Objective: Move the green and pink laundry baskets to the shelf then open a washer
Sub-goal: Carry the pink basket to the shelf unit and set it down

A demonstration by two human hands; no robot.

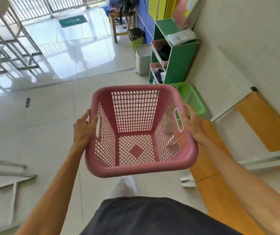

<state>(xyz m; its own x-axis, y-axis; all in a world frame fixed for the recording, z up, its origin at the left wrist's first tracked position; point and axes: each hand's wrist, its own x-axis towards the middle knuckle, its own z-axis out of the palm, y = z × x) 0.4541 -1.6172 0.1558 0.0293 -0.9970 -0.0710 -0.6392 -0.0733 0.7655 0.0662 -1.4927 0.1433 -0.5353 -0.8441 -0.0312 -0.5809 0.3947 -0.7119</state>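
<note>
Tiled floor (pixel 54 133), green shelf (pixel 180 65) ahead. Pink basket (pixel 135 168) held between hands: left hand (pixel 84 128) and right hand (pixel 192 122) each clasp a side rim. Green basket (pixel 191 97) just behind.

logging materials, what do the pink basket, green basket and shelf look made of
Pink basket: moulded plastic, smooth semi-matte, with lattice walls and a rolled rim. Green basket: likely the same perforated plastic. Shelf: flat green panels with pale edges, probably painted or laminated board.
</note>
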